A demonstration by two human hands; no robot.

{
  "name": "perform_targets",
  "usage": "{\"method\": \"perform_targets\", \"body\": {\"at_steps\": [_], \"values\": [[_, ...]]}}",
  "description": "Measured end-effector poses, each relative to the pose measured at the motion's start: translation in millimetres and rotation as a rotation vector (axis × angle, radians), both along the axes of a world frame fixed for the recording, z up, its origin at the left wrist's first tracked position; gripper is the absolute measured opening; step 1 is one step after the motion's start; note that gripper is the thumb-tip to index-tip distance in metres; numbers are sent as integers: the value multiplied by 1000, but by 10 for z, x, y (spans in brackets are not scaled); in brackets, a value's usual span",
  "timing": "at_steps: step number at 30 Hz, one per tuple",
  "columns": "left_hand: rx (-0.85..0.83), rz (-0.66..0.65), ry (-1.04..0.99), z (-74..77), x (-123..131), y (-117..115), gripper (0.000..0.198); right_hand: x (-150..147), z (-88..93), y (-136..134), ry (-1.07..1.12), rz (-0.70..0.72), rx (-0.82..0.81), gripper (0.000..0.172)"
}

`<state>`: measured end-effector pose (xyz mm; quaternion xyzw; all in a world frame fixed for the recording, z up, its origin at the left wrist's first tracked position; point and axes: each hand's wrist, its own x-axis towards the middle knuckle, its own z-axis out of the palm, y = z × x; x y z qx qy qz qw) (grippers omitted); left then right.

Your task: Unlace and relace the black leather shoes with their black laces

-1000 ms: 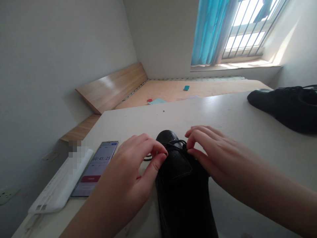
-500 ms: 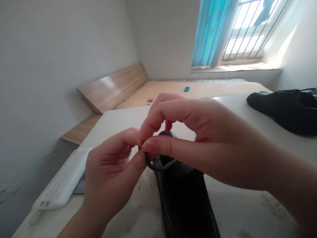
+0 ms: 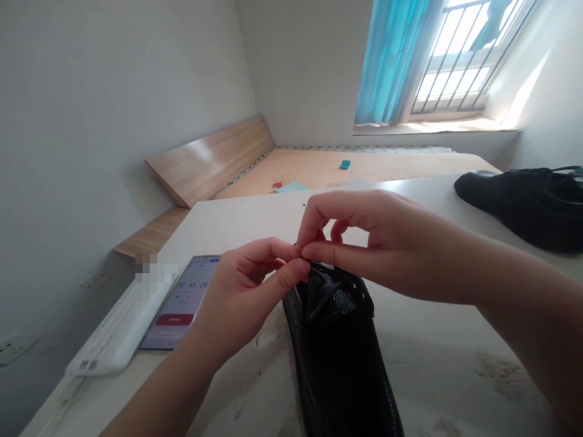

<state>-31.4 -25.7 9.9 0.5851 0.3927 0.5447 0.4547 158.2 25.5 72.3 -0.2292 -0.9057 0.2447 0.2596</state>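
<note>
Black leather lace-up shoe [image 3: 344, 352] rests on the counter [image 3: 246, 224]; lacing is judged part-done, the black shoelace [image 3: 324, 298] crossing its tongue while eyelets [image 3: 362, 295] on the shoe's right flap appear unthreaded. Over the shoe's far left side, the left hand [image 3: 241, 297] and right hand [image 3: 396, 249] meet, each pinching the shoelace between thumb and forefinger; the exact grip is hidden. A second black shoe [image 3: 523, 206], beyond and right of it, carries a lace.
</note>
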Motion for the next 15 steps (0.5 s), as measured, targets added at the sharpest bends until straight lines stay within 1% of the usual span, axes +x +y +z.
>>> {"method": "perform_targets", "body": {"at_steps": [3, 5, 10, 13, 15], "values": [[11, 3, 45, 13, 7, -1, 3, -28, -20, 11, 32, 26, -44, 10], [25, 11, 30, 6, 8, 5, 2, -35, -34, 28, 64, 50, -58, 11], [58, 47, -78, -47, -14, 39, 1, -3, -52, 50, 84, 120, 31, 16], [121, 105, -84, -60, -48, 60, 1, -5, -73, 36, 84, 138, 50, 22], [184, 189, -50, -55, -72, 72, 5, -33, -99, 19, 91, 73, -28, 31]]}}
